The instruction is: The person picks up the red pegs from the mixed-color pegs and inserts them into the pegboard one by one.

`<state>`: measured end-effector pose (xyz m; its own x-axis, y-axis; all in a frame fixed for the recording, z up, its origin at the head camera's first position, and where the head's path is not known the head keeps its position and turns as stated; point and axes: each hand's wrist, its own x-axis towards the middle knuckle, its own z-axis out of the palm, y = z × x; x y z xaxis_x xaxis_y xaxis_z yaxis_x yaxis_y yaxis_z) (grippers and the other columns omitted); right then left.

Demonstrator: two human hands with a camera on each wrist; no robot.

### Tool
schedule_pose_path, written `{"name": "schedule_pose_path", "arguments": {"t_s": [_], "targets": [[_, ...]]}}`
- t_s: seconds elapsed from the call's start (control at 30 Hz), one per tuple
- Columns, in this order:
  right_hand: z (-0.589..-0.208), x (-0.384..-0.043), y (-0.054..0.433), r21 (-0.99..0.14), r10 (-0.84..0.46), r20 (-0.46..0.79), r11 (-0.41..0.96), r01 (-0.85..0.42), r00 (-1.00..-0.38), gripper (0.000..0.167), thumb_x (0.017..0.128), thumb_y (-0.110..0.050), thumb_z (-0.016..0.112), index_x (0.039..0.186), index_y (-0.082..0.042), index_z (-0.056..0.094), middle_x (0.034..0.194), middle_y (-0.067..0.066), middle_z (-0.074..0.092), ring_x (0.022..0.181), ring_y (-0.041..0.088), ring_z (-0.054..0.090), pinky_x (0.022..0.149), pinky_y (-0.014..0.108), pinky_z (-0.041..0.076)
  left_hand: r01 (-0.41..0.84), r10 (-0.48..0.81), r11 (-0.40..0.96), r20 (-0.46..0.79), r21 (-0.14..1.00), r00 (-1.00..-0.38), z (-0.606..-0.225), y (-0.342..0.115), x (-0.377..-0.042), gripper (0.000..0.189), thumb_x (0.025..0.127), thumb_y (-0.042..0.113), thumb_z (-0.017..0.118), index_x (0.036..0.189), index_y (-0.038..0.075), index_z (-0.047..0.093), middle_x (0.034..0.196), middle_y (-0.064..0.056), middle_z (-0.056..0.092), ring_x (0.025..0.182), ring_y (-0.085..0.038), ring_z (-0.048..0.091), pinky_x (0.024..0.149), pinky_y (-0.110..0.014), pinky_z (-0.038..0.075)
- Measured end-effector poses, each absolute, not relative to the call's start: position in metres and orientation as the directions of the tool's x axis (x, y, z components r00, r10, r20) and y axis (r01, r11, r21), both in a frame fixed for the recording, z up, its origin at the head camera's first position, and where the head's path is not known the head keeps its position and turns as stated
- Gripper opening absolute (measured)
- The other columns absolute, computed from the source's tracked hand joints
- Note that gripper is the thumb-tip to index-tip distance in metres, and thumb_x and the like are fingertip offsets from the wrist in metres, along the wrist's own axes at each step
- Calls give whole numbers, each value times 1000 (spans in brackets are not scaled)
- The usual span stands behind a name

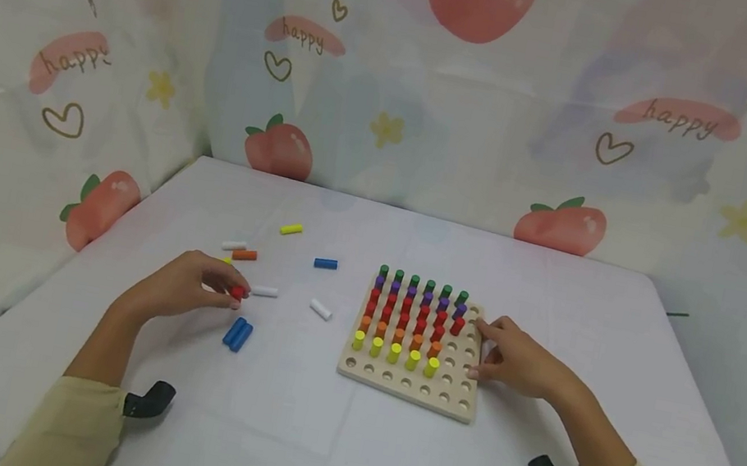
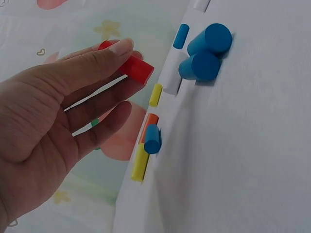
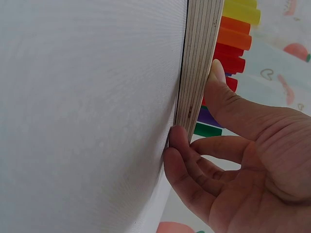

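Note:
My left hand [image 1: 187, 288] pinches a red peg [image 2: 141, 71] between thumb and fingers, raised above the table, with the other fingers spread below it. Two blue pegs [image 1: 237, 334] lie side by side just in front of that hand. To the right stands a wooden pegboard [image 1: 412, 396] with rows of green, purple, red, orange and yellow pegs [image 1: 394, 352] upright in it. Bare holes show along its near and right sides. My right hand [image 1: 524, 359] grips the board's right edge, thumb on the top face and fingers against the side, as the right wrist view shows.
Loose pegs lie about the left hand: white [image 1: 265, 291], orange [image 1: 245, 254], and yellow [image 1: 291, 229] farther back. A blue peg [image 1: 326, 264] and a white peg [image 1: 321, 309] lie between hand and board. A printed curtain [image 1: 450, 138] hangs behind the white-covered table [image 1: 278, 433].

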<state>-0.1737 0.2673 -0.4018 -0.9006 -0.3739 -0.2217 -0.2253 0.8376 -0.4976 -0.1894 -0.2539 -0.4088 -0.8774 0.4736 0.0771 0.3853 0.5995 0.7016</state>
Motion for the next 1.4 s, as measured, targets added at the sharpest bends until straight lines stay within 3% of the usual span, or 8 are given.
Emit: {"name": "schedule_pose_path", "arguments": {"t_s": [0.27,0.5,0.93,1.17,1.4], "targets": [[-402,-172,267,-490,-372,-228,842,-224,-900,89,87,-27,86,153,10,39,117,17,50,88,21,54,71,29,53,401,473,602,96,690,-876,-406,-238,-198,22,86,12,86,108,13,80,98,7,73,90,-18,66,79,-32,57],[-402,-171,267,-495,-376,-220,838,-229,-900,88,87,-27,86,152,10,39,119,17,51,88,20,54,71,28,54,431,520,591,86,682,-850,-397,-218,-207,24,89,10,84,112,10,79,100,7,73,97,-18,66,86,-37,57],[-399,-170,267,-496,-366,-229,841,-215,-902,90,86,-27,87,152,10,39,117,17,51,88,21,53,71,29,54,487,601,514,109,706,-792,-389,-178,-222,25,89,9,83,113,5,78,102,3,74,95,-17,69,83,-32,59],[-398,-171,267,-496,-371,-224,839,-222,-901,91,86,-27,87,152,11,38,117,18,50,88,22,53,71,30,54,483,606,524,92,701,-790,-387,-159,-227,25,91,12,82,115,7,78,101,6,73,94,-16,68,85,-33,58],[-398,-171,266,-488,-361,-229,846,-214,-904,91,86,-27,86,153,10,38,117,17,50,89,22,53,71,31,54,486,620,509,90,711,-780,-386,-149,-231,26,90,12,83,115,7,77,104,2,74,95,-15,69,89,-36,57]]}}
